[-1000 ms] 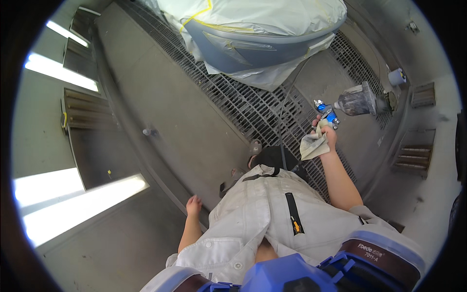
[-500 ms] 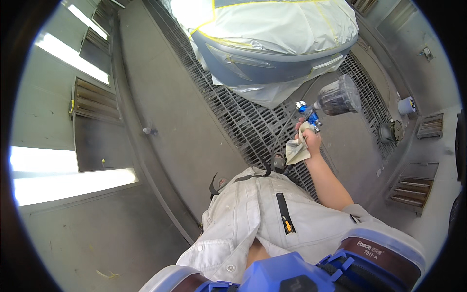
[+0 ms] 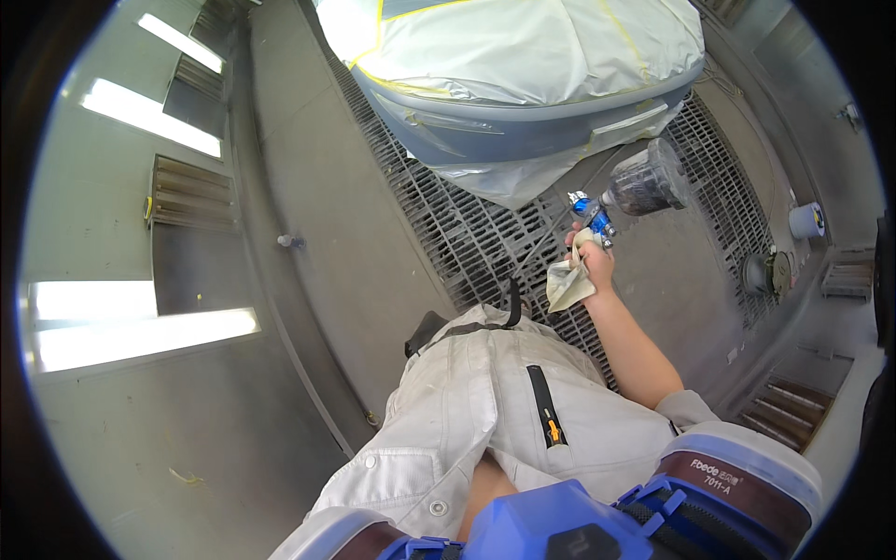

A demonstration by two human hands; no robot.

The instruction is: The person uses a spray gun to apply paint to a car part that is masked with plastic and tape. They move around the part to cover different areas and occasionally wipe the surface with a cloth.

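Note:
My right hand [image 3: 595,264] is closed around the handle of a spray gun [image 3: 592,217] with a blue metal body. A clear cup [image 3: 646,179], stained with dark grey paint, sits on the gun and tilts to the right. Between my fingers and the gun is a crumpled cream cloth [image 3: 567,283], one corner hanging down. Ahead of the gun stands a car end with a grey bumper [image 3: 495,131], wrapped in white masking sheet [image 3: 551,56] edged with yellow tape. My left hand is out of view.
A metal floor grate [image 3: 467,247] runs beneath the car and my feet. Louvred vents [image 3: 191,191] and bright lights line the left wall. A small clear cup [image 3: 291,241] lies on the floor at left. At right are a white container [image 3: 806,220] and a round metal can [image 3: 758,273].
My view has shifted slightly, and my sandalled feet are now mostly covered by my clothing. The spray gun and cloth stay in my right hand, almost unmoved.

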